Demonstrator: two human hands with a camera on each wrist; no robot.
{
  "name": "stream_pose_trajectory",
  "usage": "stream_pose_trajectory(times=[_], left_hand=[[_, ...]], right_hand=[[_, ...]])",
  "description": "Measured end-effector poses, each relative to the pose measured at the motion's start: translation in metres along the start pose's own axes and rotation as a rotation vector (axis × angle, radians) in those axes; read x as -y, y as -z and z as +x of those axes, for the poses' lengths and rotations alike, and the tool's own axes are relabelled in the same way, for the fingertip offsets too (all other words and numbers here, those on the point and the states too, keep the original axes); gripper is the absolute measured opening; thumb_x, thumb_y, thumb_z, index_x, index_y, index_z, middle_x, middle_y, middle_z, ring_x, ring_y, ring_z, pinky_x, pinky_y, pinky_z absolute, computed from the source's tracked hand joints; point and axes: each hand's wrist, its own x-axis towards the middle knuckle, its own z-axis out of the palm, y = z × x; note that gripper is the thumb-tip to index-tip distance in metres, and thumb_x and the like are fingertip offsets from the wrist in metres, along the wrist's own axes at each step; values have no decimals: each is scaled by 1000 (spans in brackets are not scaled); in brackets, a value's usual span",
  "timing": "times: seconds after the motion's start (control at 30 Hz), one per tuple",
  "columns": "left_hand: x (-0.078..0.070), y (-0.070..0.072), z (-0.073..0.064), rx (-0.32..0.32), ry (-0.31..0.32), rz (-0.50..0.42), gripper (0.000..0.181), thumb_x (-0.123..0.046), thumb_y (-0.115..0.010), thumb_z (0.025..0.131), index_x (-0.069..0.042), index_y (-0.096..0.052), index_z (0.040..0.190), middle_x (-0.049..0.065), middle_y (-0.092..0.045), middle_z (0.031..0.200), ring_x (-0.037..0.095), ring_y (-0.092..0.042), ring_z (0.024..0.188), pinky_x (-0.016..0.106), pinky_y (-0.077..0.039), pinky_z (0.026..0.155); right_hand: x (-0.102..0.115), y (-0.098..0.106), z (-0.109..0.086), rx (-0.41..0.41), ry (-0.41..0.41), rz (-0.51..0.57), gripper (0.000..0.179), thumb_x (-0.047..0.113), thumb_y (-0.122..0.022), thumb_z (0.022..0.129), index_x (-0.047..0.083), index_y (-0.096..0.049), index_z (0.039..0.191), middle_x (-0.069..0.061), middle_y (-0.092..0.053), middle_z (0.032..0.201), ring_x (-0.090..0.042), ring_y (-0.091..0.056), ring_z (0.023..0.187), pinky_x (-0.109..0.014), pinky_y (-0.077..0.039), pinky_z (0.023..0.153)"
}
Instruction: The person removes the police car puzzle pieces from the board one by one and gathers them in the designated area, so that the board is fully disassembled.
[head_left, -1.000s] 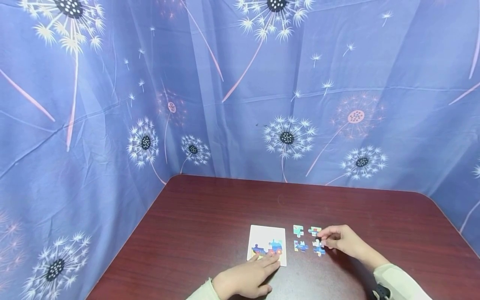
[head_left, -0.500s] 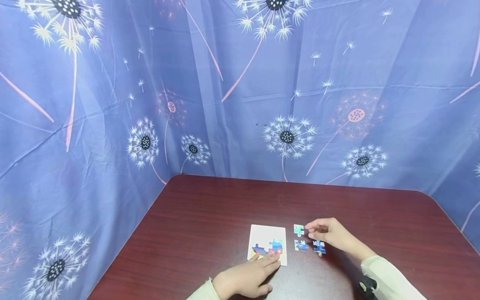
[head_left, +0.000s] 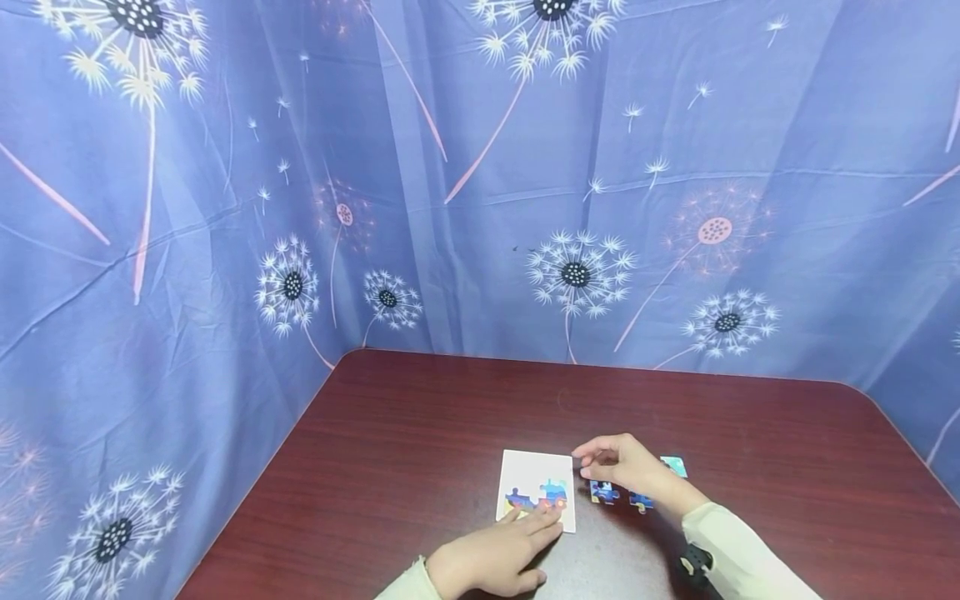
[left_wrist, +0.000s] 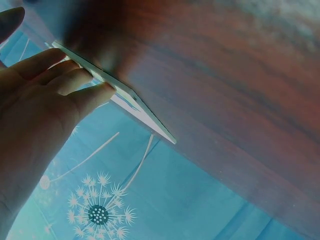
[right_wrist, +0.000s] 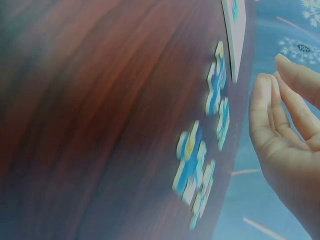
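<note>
My left hand (head_left: pixel 498 557) rests with extended fingers on the lower edge of a white puzzle board (head_left: pixel 517 463). Part of a colourful picture fills the board's lower half. In the left wrist view, the fingertips (left_wrist: pixel 102 92) lie along the board's edge. My right hand (head_left: pixel 626 467) hovers just right of the board, thumb and fingers bent toward each other. I cannot tell whether they hold a puzzle piece. Beneath it lie loose jigsaw pieces (head_left: pixel 603 492), partly hidden by the hand. The right wrist view shows several pieces (right_wrist: pixel 189 165) flat on the table, apart from the fingers.
The dark wooden table (head_left: pixel 420 417) extends around the board to a back edge. Behind it and on the left hangs a blue dandelion-print curtain (head_left: pixel 465 275). A black device (head_left: pixel 696 562) is strapped at the right wrist, over a pale sleeve.
My right hand has moved left across the loose pieces to beside the board. A teal piece at the right has come into view behind it. The left hand and board have stayed still.
</note>
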Motion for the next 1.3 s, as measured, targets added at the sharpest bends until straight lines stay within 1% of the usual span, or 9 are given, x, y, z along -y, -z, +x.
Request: stream_pose_trajectory(times=[0.1,0.2,0.3,0.43,0.57,0.73,0.93,1.1,1.3], left_hand=[[1,-1,0,-5,-3,10,61,-33,-56,95,-7,-39,147,3,-29,156,16,-25,143,43,-33,110],[1,-3,1,-7,-5,19,60,-33,-56,95,-7,-39,147,3,-29,156,16,-25,143,44,-33,110],[1,-3,1,-11,-9,29,61,-33,-56,95,-7,-39,147,3,-29,156,15,-25,143,44,-34,109],[1,-2,1,-14,-15,43,61,-32,-57,95,-7,-39,147,4,-29,156,15,-26,143,44,-34,109],[0,-1,1,-5,-14,36,60,-32,-56,95,-6,-39,147,4,-29,156,15,-25,143,44,-34,110],[0,0,0,-3,-11,31,60,-32,-56,95,-6,-39,147,4,-28,156,15,-24,143,44,-33,110],[0,-2,0,-20,-15,64,60,-33,-56,95,-7,-39,147,3,-30,156,15,-26,143,43,-34,110],[0,-3,0,-27,-25,85,59,-33,-56,95,-7,-40,146,3,-32,155,12,-28,141,43,-35,109],[0,-1,0,-26,-25,64,59,-32,-56,95,-6,-40,146,4,-32,155,14,-28,142,44,-35,109]], right_hand=[[2,-7,5,23,-4,0,27,6,-68,87,-5,-66,112,-9,-68,90,-12,-65,79,-24,-53,68],[3,-13,8,44,33,9,28,3,-67,86,-8,-65,112,-11,-67,89,-13,-64,78,-24,-54,67],[3,-19,10,68,51,39,28,0,-66,86,-9,-64,112,-13,-66,89,-13,-63,78,-24,-54,64],[2,-23,11,95,41,65,30,-2,-67,84,-10,-64,113,-18,-66,91,-14,-62,78,-22,-53,62],[1,-25,13,118,47,60,31,-4,-68,82,-10,-64,113,-20,-66,94,-15,-62,76,-21,-52,61],[0,-28,15,130,42,17,32,-4,-70,80,-9,-65,112,-17,-65,96,-11,-59,74,-21,-51,62],[0,-33,17,140,46,-24,35,-5,-73,75,-7,-67,110,-12,-59,90,-7,-54,68,-19,-47,54],[1,-35,17,145,61,-48,35,-4,-75,72,-5,-69,107,-9,-58,88,-7,-53,70,-20,-49,61],[2,-35,18,140,63,-62,34,-3,-75,72,-3,-70,105,-8,-59,89,-9,-52,72,-21,-49,64]])
